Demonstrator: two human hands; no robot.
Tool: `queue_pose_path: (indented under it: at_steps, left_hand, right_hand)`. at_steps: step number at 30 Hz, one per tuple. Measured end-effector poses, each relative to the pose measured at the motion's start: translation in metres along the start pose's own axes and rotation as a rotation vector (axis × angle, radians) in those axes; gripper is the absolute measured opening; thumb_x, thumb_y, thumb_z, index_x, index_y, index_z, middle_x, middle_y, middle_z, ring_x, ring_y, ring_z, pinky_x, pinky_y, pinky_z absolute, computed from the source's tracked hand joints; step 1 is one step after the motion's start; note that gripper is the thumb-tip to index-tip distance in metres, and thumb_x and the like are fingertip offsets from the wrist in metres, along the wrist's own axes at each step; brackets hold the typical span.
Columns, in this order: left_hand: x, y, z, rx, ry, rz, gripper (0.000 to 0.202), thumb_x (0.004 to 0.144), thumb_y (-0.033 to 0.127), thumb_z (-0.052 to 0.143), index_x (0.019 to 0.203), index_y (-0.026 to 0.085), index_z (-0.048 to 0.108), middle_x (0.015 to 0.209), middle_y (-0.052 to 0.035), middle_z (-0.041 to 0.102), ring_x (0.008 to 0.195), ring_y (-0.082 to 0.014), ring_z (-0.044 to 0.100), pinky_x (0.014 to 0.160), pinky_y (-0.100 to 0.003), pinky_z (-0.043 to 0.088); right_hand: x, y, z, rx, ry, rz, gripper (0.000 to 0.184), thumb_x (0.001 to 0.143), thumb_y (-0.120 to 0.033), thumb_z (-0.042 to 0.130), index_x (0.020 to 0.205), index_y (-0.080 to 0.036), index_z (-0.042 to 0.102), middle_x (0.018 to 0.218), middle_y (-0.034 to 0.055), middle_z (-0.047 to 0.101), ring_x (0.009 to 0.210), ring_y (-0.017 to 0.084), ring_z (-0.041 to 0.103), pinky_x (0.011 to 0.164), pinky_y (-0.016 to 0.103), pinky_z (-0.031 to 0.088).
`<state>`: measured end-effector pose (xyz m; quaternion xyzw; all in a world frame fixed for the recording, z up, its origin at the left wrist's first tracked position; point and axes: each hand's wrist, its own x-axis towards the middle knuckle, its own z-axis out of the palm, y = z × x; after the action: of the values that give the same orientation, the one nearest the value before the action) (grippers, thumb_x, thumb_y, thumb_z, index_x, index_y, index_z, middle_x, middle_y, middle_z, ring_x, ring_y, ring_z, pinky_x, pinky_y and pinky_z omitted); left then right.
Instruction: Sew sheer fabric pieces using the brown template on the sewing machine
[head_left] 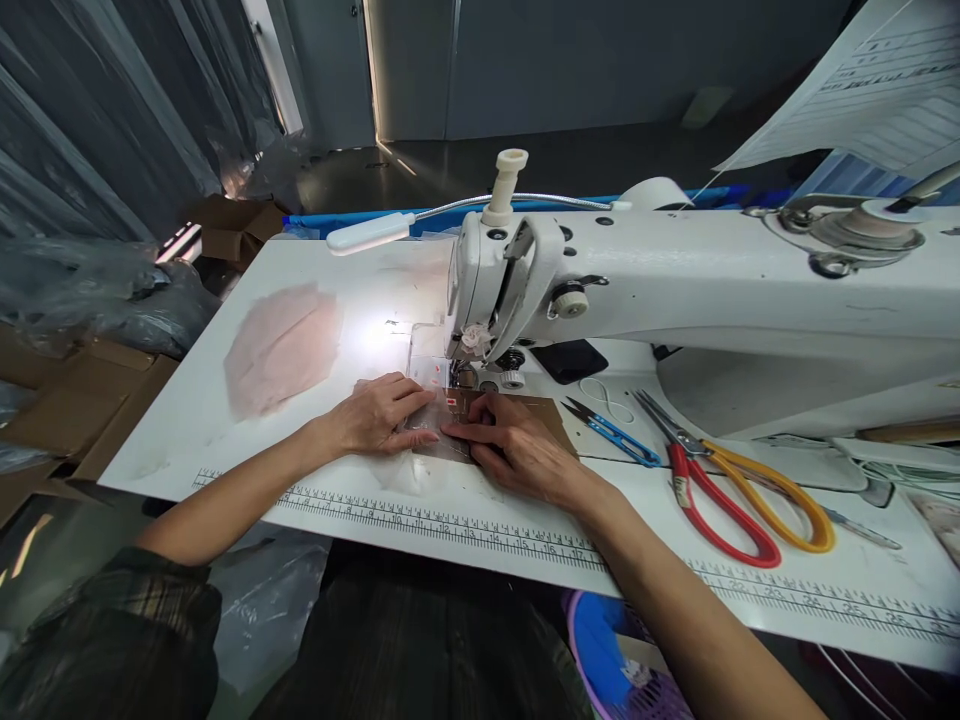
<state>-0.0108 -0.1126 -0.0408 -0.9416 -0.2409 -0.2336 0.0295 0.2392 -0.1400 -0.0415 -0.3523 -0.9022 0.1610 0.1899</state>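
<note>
A piece of sheer, pale fabric [429, 420] lies beneath the presser foot area of a white sewing machine [480, 285]. My left hand [386, 412] rests palm down on its left side, fingers stretched out and a little apart. From the right, my right hand [517, 445] has its fingertips closed on the fabric's edge, over a brown card-like sheet [551, 415]. Small red marks show near the needle. What lies directly under my fingers is partly hidden. Flat on the table to the left is a blush-pink sheer piece [283, 350].
Blue thread snips [615, 432] and red-and-yellow-handled scissors [731, 485] lie right of my right hand. A black phone-like object [570, 360] sits behind them. A printed ruler [450, 525] runs along the table's front edge. Cardboard boxes [97, 400] stand at left; a purple basket [581, 650] is below.
</note>
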Motion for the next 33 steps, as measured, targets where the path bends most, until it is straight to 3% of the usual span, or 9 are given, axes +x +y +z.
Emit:
queue_pose_path:
  at_steps: [6, 10, 13, 18, 23, 33]
  left_hand:
    - [0.01, 0.013, 0.003, 0.207, -0.179, -0.108, 0.054, 0.101, 0.048, 0.024, 0.116, 0.008, 0.056, 0.094, -0.013, 0.058, 0.08, -0.0225, 0.052, 0.072, -0.038, 0.047]
    - [0.014, 0.014, 0.0, 0.252, -0.252, -0.093, 0.048, 0.1, 0.044, 0.031, 0.117, 0.006, 0.056, 0.112, -0.0173, 0.057, 0.085, -0.0242, 0.052, 0.073, -0.039, 0.042]
    - [0.018, 0.006, -0.003, 0.26, -0.277, -0.029, 0.045, 0.099, 0.042, 0.037, 0.118, 0.007, 0.058, 0.126, -0.0167, 0.056, 0.088, -0.025, 0.052, 0.075, -0.039, 0.04]
    - [0.03, -0.017, -0.005, 0.237, -0.338, 0.05, 0.044, 0.098, 0.041, 0.039, 0.124, 0.01, 0.058, 0.132, -0.0129, 0.056, 0.09, -0.0242, 0.052, 0.078, -0.038, 0.037]
    - [0.032, -0.029, 0.001, 0.127, -0.308, 0.007, 0.052, 0.098, 0.047, 0.041, 0.129, 0.008, 0.055, 0.131, -0.0129, 0.059, 0.098, -0.0256, 0.052, 0.082, -0.038, 0.036]
    - [0.024, -0.028, 0.011, 0.056, -0.243, -0.041, 0.049, 0.098, 0.046, 0.038, 0.129, 0.012, 0.056, 0.136, -0.0121, 0.055, 0.099, -0.026, 0.051, 0.081, -0.039, 0.036]
  right_hand:
    - [-0.001, 0.0, 0.0, -0.004, 0.016, -0.01, 0.036, 0.09, -0.02, 0.046, 0.111, -0.03, 0.073, 0.099, 0.0093, 0.056, 0.093, 0.02, 0.054, 0.084, 0.04, 0.05]
    - [-0.002, 0.001, 0.002, 0.007, 0.022, -0.013, 0.036, 0.09, -0.021, 0.046, 0.113, -0.029, 0.072, 0.101, 0.0103, 0.057, 0.095, 0.021, 0.055, 0.084, 0.04, 0.05]
    - [-0.002, 0.002, 0.004, 0.002, 0.039, -0.003, 0.036, 0.089, -0.02, 0.047, 0.114, -0.029, 0.072, 0.1, 0.0101, 0.056, 0.094, 0.022, 0.055, 0.084, 0.041, 0.05]
    - [0.005, 0.003, 0.008, -0.05, 0.052, 0.06, 0.039, 0.089, -0.017, 0.046, 0.12, -0.027, 0.069, 0.092, 0.0091, 0.058, 0.083, 0.02, 0.056, 0.077, 0.039, 0.052]
    - [0.007, 0.004, 0.01, -0.056, 0.068, 0.111, 0.04, 0.088, -0.015, 0.046, 0.121, -0.023, 0.068, 0.093, 0.0092, 0.059, 0.079, 0.019, 0.058, 0.074, 0.036, 0.053]
    - [0.006, 0.001, 0.008, -0.036, 0.061, 0.131, 0.039, 0.09, -0.017, 0.044, 0.121, -0.026, 0.067, 0.096, 0.0095, 0.058, 0.084, 0.02, 0.059, 0.075, 0.037, 0.054]
